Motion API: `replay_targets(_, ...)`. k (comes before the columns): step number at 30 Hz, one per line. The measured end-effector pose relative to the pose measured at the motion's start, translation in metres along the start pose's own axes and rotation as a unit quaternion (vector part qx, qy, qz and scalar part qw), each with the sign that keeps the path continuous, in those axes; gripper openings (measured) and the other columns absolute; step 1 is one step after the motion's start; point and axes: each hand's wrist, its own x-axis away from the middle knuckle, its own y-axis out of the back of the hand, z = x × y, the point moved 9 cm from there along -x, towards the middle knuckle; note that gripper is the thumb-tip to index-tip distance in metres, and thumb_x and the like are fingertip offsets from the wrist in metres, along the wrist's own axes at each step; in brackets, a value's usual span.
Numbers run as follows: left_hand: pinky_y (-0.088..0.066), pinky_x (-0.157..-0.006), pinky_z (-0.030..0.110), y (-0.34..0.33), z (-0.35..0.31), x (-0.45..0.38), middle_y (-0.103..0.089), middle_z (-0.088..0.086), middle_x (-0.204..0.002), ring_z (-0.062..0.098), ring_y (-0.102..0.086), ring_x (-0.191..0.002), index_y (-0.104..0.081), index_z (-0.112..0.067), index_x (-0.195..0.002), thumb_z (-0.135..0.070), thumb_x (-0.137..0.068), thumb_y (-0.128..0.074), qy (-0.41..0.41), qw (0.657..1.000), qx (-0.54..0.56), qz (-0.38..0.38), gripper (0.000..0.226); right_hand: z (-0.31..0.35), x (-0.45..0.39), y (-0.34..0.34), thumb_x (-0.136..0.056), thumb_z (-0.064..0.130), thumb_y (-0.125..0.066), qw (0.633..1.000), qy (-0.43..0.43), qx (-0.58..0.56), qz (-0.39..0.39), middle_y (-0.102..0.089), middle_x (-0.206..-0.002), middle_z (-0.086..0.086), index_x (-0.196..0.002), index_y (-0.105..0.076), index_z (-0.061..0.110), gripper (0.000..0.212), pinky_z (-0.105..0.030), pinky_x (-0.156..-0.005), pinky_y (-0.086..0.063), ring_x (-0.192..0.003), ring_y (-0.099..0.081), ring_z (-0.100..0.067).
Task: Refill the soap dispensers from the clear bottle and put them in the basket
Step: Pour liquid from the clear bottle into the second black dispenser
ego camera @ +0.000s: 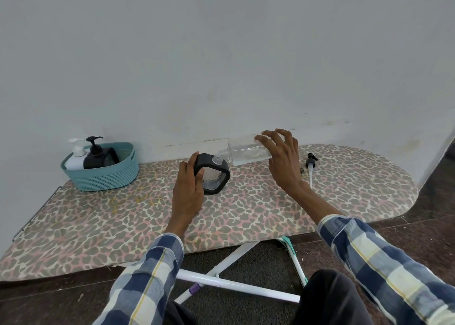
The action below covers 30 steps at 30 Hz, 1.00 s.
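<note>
My left hand (188,184) grips the left side of a black-framed soap dispenser (216,177) standing on the ironing board, its top opening uncovered. My right hand (280,157) holds the clear bottle (242,152) tipped almost flat, its threaded neck at the dispenser's opening. The dispenser's black pump head (310,164) with its white tube lies on the board to the right of my right hand. A teal basket (103,177) at the back left holds a white pump dispenser (76,157) and a black pump dispenser (96,156), with another dark container behind them.
The low ironing board (123,216) has a leopard-print cover and stands against a white wall. Its white metal legs (234,285) cross on the dark floor below me. A small dark cap (301,170) lies near the pump head.
</note>
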Motion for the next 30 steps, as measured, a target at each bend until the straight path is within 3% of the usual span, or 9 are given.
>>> replay_targets(8, -0.05, -0.083, 0.028, -0.0001, -0.0001, -0.0013, -0.049, 0.0, -0.142, 0.016, -0.058, -0.113, -0.032, -0.033, -0.166, -0.048, -0.115, -0.034, -0.002, 1.0, -0.005, 0.001, 0.053, -0.0001, -0.0002, 0.0002, -0.066, -0.027, -0.062, 1.0, 0.0, -0.002, 0.002, -0.059, -0.143, 0.002, -0.137, -0.062, 0.026, 0.089, -0.046, -0.101, -0.04, -0.14, -0.044, -0.033)
replay_targets(30, -0.053, -0.087, 0.032, -0.0006, 0.0009, -0.0009, -0.049, 0.0, -0.144, 0.015, -0.056, -0.116, -0.031, -0.033, -0.166, -0.048, -0.116, -0.034, 0.001, 1.0, -0.003, 0.003, 0.052, 0.0005, -0.001, -0.0002, -0.066, -0.027, -0.064, 1.0, 0.001, 0.004, 0.006, -0.059, -0.143, 0.002, -0.137, -0.061, 0.026, 0.089, -0.046, -0.1, -0.041, -0.139, -0.044, -0.033)
